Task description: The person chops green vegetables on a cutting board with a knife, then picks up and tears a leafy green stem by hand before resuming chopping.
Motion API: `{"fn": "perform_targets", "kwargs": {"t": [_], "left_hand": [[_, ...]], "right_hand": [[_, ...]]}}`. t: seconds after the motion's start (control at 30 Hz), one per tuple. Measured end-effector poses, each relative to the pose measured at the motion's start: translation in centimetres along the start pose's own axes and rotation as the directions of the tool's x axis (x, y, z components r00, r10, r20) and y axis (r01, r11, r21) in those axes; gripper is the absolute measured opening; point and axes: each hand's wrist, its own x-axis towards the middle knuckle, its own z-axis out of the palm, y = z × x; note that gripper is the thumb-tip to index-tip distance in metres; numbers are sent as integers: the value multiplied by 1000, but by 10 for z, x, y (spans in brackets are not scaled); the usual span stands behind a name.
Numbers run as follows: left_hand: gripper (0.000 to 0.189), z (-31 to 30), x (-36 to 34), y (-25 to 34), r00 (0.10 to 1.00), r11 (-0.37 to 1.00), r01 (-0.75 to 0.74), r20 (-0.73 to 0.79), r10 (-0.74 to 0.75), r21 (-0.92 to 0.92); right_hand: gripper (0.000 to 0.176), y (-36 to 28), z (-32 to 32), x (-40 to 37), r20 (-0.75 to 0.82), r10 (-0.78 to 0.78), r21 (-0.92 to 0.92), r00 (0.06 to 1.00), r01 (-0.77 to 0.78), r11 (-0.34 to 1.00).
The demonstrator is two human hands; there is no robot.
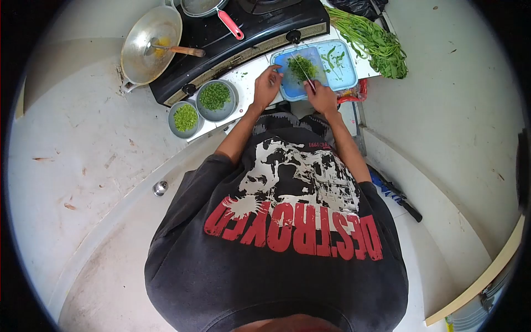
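My right hand (321, 98) is closed around the handle of a knife (311, 84), whose blade reaches into a heap of finely chopped greens (302, 67). The heap lies on a blue cutting board (293, 90), which rests on a light blue tray (349, 74). At the board's left edge is my left hand (267, 86), its thumb and fingers bent and apart, with nothing visible between them. Loose leaf pieces (334, 60) are scattered on the tray's right side.
Two grey bowls hold chopped greens (215, 96) and paler green pieces (185, 118) at the left. Behind stands a black stove (221, 47) bearing a red-handled pan (230, 25). A wok (130, 61) with a wooden-handled utensil (180, 50) sits far left; leafy greens (381, 47) lie right.
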Motion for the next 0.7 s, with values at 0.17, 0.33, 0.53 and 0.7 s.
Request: {"fn": "perform_targets", "kwargs": {"t": [0.17,0.33,0.53,0.7], "left_hand": [[51,-1,15,24,824,900,-384,517,233,206],[56,-2,39,16,792,849,-406,594,142,337],[54,-5,59,21,860,879,-212,508,-40,428],[44,-1,60,31,894,916,-171,448,-11,364]], "right_hand": [[43,7,-19,-3,-18,-114,-81,993,112,990],[38,8,-42,-20,-9,-151,-96,989,149,984],[41,27,-37,-39,-61,-156,13,986,157,988],[42,45,-17,-43,-112,-24,266,993,53,963]]}}
